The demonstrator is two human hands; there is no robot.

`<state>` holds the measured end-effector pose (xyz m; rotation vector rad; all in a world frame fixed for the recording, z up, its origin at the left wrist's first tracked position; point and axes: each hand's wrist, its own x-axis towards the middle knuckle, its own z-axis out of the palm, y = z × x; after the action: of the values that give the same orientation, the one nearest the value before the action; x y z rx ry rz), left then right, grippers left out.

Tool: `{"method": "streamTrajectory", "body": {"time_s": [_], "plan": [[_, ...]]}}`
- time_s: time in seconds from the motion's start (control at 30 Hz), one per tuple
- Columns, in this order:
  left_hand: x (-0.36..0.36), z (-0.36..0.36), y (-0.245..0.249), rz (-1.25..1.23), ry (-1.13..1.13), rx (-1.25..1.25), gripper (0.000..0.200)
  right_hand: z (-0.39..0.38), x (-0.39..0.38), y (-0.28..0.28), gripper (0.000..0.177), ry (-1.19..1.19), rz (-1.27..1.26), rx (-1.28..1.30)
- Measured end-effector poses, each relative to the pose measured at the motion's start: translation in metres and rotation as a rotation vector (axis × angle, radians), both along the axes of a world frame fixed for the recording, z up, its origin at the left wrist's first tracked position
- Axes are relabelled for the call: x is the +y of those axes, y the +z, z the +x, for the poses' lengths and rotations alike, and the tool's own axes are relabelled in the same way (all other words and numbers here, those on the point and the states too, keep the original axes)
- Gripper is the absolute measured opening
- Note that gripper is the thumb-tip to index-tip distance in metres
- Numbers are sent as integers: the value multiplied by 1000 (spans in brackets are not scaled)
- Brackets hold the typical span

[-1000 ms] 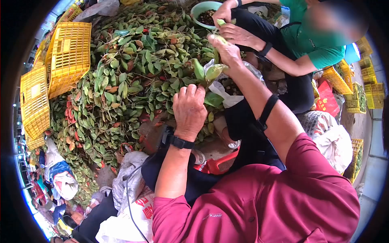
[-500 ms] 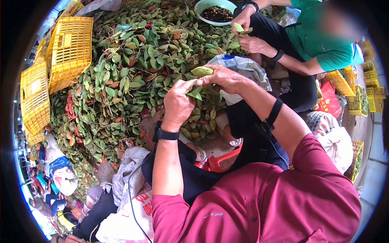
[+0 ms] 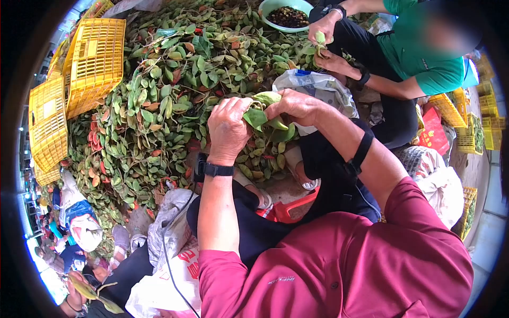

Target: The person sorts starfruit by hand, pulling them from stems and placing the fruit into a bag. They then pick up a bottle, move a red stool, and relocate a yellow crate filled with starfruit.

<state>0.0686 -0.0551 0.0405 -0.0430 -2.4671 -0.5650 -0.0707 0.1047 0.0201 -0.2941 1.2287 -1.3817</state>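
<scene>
Both hands meet over the pile, holding a sprig of green, leaf-shaped pods between them. My left hand is closed on the sprig's left side, where one flat green piece hangs below its fingers. From the other side, my right hand pinches the sprig with thumb and fingers. The exact spot where the fingertips press is partly hidden. Under and beyond the hands lies a large pile of similar green, brown and reddish pods or leaves on stems.
Yellow crates stand left of the pile. A pale green bowl with dark seeds sits at the top. A co-worker in a green shirt handles pods at right. A white plastic bag and red plastic stool are close by.
My left hand has turned and closed over more of the sprig. My right hand has shifted slightly right and down. At lower left, another person's hand with a pod has come into view.
</scene>
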Motion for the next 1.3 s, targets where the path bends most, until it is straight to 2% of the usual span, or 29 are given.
{"method": "streamTrajectory", "body": {"time_s": [0.1, 0.2, 0.23, 0.3, 0.33, 0.43, 0.5, 0.53, 0.57, 0.63, 0.67, 0.7, 0.73, 0.77, 0.8, 0.87, 0.97, 1.0, 1.03, 1.07, 1.13, 1.2, 1.23, 1.27, 1.3], "plan": [[-7, -3, -1, -147, 48, 36, 32, 12, -3, -6, 30, -49, -11, -83], [-33, -9, -40, -262, 204, 62, 35, 34, 8, 19, 28, -56, 16, -184], [-41, -9, -45, -295, 259, 76, 35, 40, 13, 24, 27, -14, 19, -141], [-64, 1, -48, -45, 470, -16, 28, 57, 33, 27, 27, 26, 5, -192], [-76, 3, -47, -84, 540, 12, 20, 64, 42, 24, 27, -6, -9, -247], [-89, 6, -53, 58, 509, 62, 20, 65, 63, 32, 25, -217, -85, -356], [-100, -1, -82, 583, 384, 30, 21, 55, 83, 36, 23, -232, -111, -322], [-96, -7, -82, 868, 340, 98, 17, 54, 97, 46, 24, -271, -105, -264], [-99, -7, -79, 938, 387, -68, 20, 55, 107, 59, 25, -300, -103, -210], [-102, -13, -86, 817, 363, -44, 24, 56, 139, 88, 36, -281, -273, 15], [-98, -12, -78, 852, 423, -47, 26, 58, 159, 95, 43, -320, -285, 62], [-84, -13, -67, 905, 454, -52, 28, 59, 186, 104, 51, -379, -281, 131], [-84, -9, -68, 965, 480, -146, 28, 54, 225, 117, 56, -282, -145, 233], [-91, -14, -87, 1319, 301, -154, 25, 54, 259, 122, 54, -315, -134, 389], [-84, -22, -70, 1460, 315, -428, 25, 66, 285, 132, 53, -486, -177, 378], [-111, -41, -107, 1485, 306, -398, 28, 87, 336, 152, 48, -686, -246, 247], [-136, -57, -148, 1473, 380, -385, 30, 117, 402, 154, 45, -1006, -394, 279], [-138, -55, -160, 1520, 333, -427, 30, 135, 424, 172, 43, -1105, -335, 425], [-151, -57, -175, 1483, 292, -570, 28, 154, 456, 178, 42, -1272, -209, 375], [-142, -56, -175, 1529, 273, -496, 44, 155, 500, 157, 37, -1408, -215, 484], [-117, -47, -156, 1385, 386, -471, 36, 182, 541, 198, 30, -1559, -317, 742], [-112, -44, -156, 1304, 530, -359, 25, 197, 607, 211, 34, -1899, 40, 953], [-113, -42, -152, 1272, 547, -370, 23, 207, 647, 213, 34, -1928, 250, 1073], [-101, -40, -144, 1259, 577, -331, 24, 211, 675, 218, 21, -2062, 527, 1082], [-89, -38, -132, 1238, 613, -289, 25, 211, 735, 204, 23, -1955, 878, 1237]]}}
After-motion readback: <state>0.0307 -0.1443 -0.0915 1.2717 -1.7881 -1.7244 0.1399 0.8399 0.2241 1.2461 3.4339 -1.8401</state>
